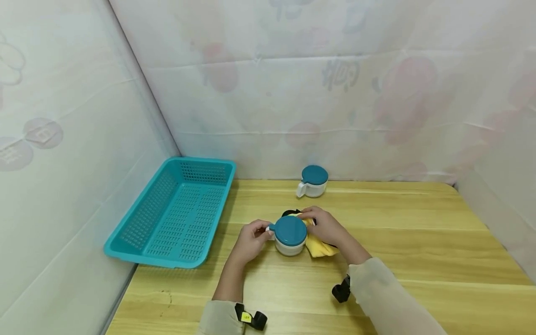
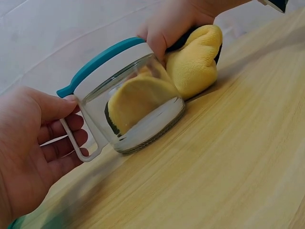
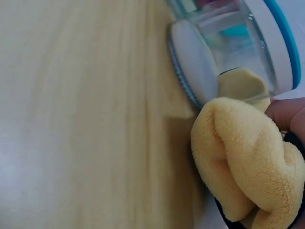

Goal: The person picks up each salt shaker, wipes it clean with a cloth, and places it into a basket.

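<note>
Left hand (image 1: 252, 239) pinching white handle (image 2: 89, 158) of round clear-glass jar (image 1: 290, 250) with teal lid (image 1: 290, 230), upright on pale wooden bench (image 1: 410, 237). Right hand (image 1: 325, 226) gripping yellow-and-black plush cloth (image 1: 320, 247) beside jar. Jar could skid or tip if cloth pushes harder than pinch resists. Count: two hands, two lidded jars (second jar (image 1: 314, 181) behind), one cloth, one teal basket (image 1: 165, 262).

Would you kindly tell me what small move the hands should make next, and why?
I would probably rub the yellow cloth along the lidded glass jar: the left hand steadies the jar by its handle, and the right hand holds the cloth right beside the glass, though contact is hard to confirm.
</note>
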A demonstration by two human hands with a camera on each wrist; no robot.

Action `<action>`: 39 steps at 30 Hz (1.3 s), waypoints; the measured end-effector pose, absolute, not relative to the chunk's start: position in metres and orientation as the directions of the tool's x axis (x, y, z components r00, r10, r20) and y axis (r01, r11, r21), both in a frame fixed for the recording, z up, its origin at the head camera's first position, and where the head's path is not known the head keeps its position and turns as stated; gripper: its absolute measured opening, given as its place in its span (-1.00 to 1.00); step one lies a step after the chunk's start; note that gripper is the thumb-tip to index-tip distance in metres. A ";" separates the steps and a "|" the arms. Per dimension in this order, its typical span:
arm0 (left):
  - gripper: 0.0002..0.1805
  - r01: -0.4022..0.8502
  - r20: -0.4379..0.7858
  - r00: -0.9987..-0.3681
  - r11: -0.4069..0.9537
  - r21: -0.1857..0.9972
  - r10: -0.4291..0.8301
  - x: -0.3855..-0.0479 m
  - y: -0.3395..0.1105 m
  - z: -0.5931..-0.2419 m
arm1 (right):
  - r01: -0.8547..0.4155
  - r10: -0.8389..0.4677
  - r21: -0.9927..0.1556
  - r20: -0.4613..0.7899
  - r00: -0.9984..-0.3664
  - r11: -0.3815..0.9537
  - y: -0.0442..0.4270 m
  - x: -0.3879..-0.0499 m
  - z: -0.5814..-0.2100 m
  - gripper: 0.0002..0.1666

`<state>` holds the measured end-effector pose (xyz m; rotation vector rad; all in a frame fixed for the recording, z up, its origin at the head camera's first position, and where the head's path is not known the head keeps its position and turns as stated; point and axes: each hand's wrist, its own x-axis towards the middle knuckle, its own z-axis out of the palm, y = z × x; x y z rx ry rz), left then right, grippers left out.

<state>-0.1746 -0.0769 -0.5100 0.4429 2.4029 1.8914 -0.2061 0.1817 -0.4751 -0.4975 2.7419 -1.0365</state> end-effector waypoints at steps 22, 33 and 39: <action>-0.85 0.175 0.109 -0.955 0.227 0.958 0.278 -0.173 -0.071 -0.508 | -0.449 -0.583 -0.629 -0.009 -0.812 0.634 0.172 -0.234 -0.424 -0.51; -0.84 0.150 0.084 -0.957 0.224 0.963 0.279 -0.169 -0.070 -0.506 | -0.364 -0.590 -0.677 -0.129 -0.797 0.640 0.177 -0.230 -0.444 -0.48; -0.84 0.153 0.086 -0.953 0.217 0.964 0.290 -0.171 -0.072 -0.509 | -0.329 -0.566 -0.683 -0.149 -0.811 0.651 0.180 -0.228 -0.460 -0.51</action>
